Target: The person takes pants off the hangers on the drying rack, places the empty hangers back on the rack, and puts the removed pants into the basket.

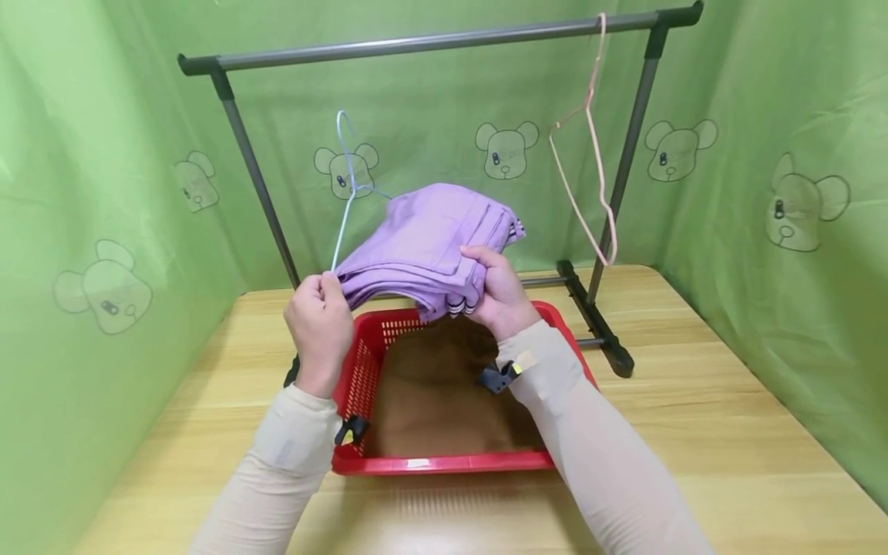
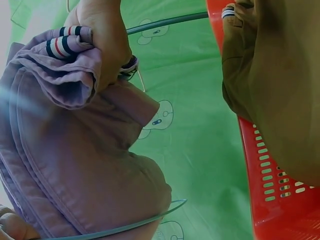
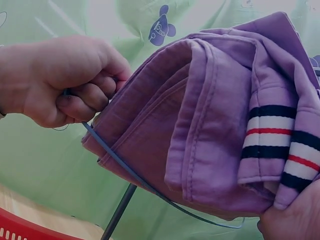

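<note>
A folded purple garment (image 1: 430, 231), with navy, white and red striped trim (image 3: 269, 131), is held in the air above a red basket (image 1: 444, 465). My left hand (image 1: 319, 327) grips the lower corner of a light blue hanger (image 1: 343, 231), fingers curled, right at the garment's left edge. In the right wrist view the hanger's bar runs along the underside of the cloth. My right hand (image 1: 505, 297) holds the garment's striped end, thumb on top and the other fingers hidden beneath. The folds cover part of the hanger.
Brown cloth (image 1: 437, 393) lies inside the basket, which stands on a wooden table (image 1: 694, 432). Behind it is a metal rack (image 1: 416, 44) with a pink hanger (image 1: 600, 154) on the right of its rail. Green curtains (image 1: 763, 77) surround the table.
</note>
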Tool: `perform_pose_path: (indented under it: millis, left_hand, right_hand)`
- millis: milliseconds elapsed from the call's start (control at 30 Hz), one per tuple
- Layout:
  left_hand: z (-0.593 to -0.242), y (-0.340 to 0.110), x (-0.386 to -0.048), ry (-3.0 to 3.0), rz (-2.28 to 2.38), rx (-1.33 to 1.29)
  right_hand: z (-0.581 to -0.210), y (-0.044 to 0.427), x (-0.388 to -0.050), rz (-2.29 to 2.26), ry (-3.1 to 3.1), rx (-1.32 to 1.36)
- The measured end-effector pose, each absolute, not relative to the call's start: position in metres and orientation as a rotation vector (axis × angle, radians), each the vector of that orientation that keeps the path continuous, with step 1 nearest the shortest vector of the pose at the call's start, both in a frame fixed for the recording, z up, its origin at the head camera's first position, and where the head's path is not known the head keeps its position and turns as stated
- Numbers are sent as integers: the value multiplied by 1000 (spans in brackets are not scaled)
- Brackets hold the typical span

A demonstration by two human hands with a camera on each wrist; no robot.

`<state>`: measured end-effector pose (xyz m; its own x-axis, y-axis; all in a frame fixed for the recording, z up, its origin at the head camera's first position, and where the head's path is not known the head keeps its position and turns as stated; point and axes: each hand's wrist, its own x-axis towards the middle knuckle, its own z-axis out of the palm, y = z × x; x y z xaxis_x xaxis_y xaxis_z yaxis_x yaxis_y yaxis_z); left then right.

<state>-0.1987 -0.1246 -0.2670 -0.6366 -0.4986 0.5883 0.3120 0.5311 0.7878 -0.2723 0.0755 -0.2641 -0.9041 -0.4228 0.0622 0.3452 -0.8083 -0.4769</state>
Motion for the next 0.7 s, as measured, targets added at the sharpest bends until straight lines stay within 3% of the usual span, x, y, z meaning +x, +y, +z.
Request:
perform_pose_path:
  millis: [700]
  left_hand:
    - [-268,-128,-200,-1913,-1173,165]
  right_hand:
    - [-261,91,-274,-2677,598,-290]
